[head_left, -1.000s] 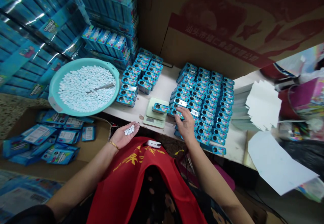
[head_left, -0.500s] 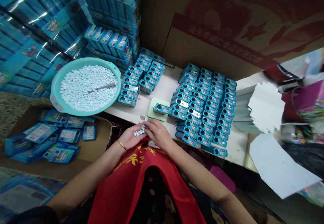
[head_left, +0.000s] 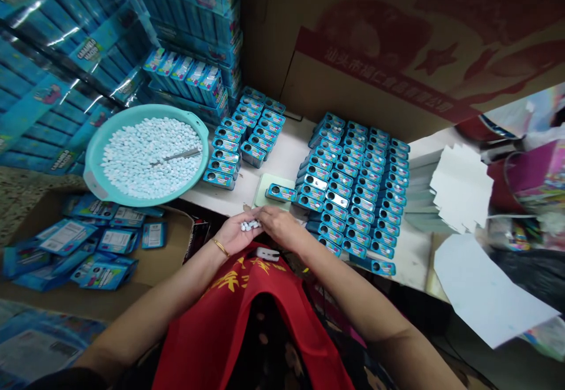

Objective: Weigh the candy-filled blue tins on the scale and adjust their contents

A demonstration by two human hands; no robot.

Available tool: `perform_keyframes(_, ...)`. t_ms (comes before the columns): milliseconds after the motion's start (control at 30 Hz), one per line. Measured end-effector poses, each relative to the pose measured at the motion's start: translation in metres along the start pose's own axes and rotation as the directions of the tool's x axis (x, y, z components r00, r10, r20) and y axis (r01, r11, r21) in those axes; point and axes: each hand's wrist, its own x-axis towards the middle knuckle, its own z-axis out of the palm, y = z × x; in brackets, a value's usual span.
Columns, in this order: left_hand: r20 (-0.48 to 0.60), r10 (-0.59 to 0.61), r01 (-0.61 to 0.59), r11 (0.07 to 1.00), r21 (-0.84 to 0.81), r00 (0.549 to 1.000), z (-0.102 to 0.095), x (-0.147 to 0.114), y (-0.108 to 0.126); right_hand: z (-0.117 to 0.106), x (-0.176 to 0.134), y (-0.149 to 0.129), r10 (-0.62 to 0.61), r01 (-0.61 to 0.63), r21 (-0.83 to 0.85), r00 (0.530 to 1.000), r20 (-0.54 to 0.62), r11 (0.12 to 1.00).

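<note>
- Just on your side of the scale (head_left: 261, 191), your left hand (head_left: 236, 236) lies palm up and loosely cupped, bearing a small heap of white pellets (head_left: 250, 225); a tilted or flattened palm could send them rolling onto your red apron (head_left: 198, 337).
- Your right hand (head_left: 279, 226), fingers bent and drawn together, meets the left's fingertips at the scale's near side. Whether it grips a pellet cannot be told; a hasty pinch there could flick loose pieces over the edge.
- On the scale sits a single blue container (head_left: 281, 193), the round dark hole in its top facing up. With your right hand so near, a brushing knuckle could nudge it out of place.
- Right of the scale stand packed rows of like containers (head_left: 366, 190), the nearest just beside the one on the scale. Contact is unclear; a neighbour leaning in could skew a reading, and no display can be made out past your hands.
- Left of the scale, the teal basin (head_left: 93, 155) appears to overhang a cardboard carton (head_left: 176, 255). A bump from your left forearm could tip it, scattering its pellet pile (head_left: 150, 155) among the blue packets (head_left: 103, 273).
</note>
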Motion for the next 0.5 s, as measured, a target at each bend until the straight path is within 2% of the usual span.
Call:
perform_keyframes(133,0.022,0.022,-0.023,0.999,0.026,1.0,0.01,0.01,0.006,-0.007,0.004,0.014,0.067,-0.054,0.08,0.984,-0.163,0.995)
perform_keyframes(233,0.039,0.041,-0.042,0.998,0.036,0.998,0.011,0.015,0.011,-0.011,0.011,0.029,0.173,-0.144,0.121,0.945,-0.279,0.982)
perform_keyframes(367,0.006,0.058,-0.058,0.998,0.036,0.998,0.002,0.013,0.016,-0.013,0.015,0.051,0.291,-0.264,0.125,0.897,-0.333,0.957)
perform_keyframes(500,-0.034,0.046,-0.046,0.999,0.016,0.998,-0.009,0.001,0.015,-0.011,0.004,0.048,0.318,-0.26,0.196,0.867,-0.384,0.945)
